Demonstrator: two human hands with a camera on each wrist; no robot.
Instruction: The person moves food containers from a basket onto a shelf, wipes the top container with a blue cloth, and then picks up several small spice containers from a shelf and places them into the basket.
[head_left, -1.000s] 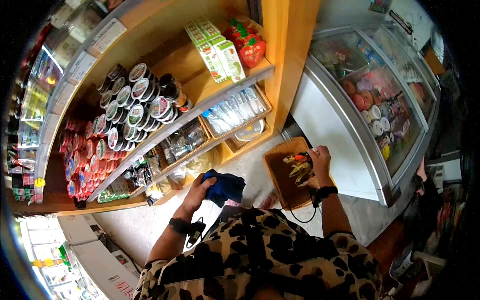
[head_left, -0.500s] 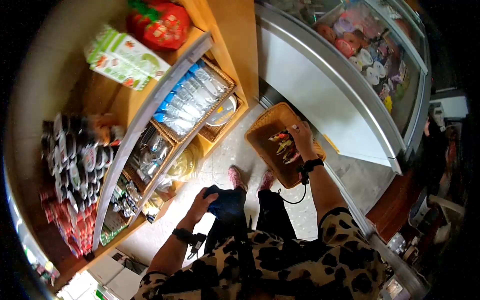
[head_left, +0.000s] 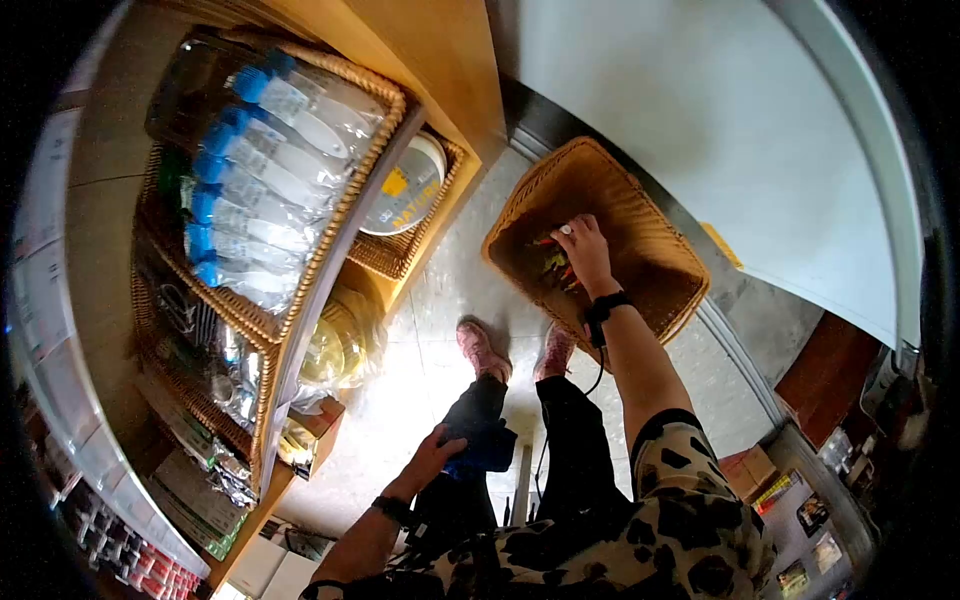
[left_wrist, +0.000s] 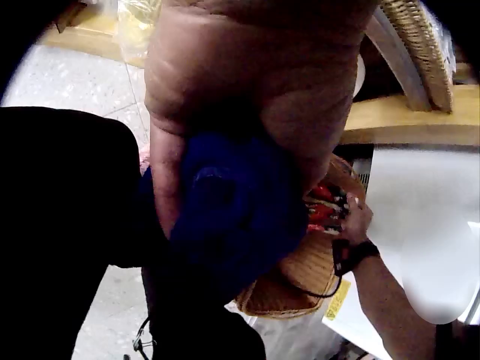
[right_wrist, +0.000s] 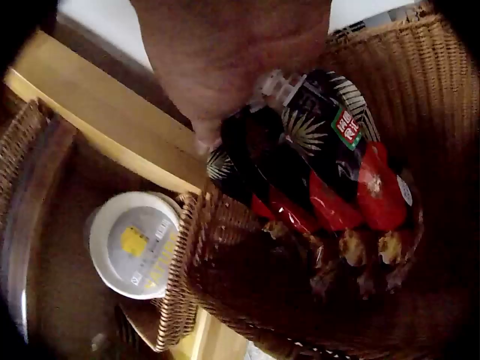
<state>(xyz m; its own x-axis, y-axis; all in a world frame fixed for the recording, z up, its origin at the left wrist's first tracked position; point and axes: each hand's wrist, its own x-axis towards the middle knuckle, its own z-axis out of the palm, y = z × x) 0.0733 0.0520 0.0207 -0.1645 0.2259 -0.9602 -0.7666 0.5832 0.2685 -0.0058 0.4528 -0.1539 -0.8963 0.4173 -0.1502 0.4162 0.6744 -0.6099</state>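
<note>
In the head view the left hand [head_left: 430, 462] grips a dark blue cloth [head_left: 484, 446] low in front of the legs; the left wrist view shows that cloth [left_wrist: 236, 210] between thumb and fingers. The right hand [head_left: 586, 252] is inside a brown wicker basket [head_left: 655, 235] on the floor. In the right wrist view the right hand [right_wrist: 232, 60] pinches the tops of several black and red packets [right_wrist: 330, 172] with clear caps, which hang against the basket's inside [right_wrist: 397, 67]. Its fingertips are largely hidden there.
At the left stand shelves with a wicker basket of blue-topped plastic packages [head_left: 270, 150] and a round white tub [head_left: 410, 185]. A white freezer side [head_left: 740, 150] rises right behind the floor basket. Pink shoes [head_left: 484, 350] stand on the tiled floor.
The head view has tilted down and closer to the floor basket and lower shelves. The right hand, still with the packets, sits deeper in the basket; the left hand still holds the cloth, lower down.
</note>
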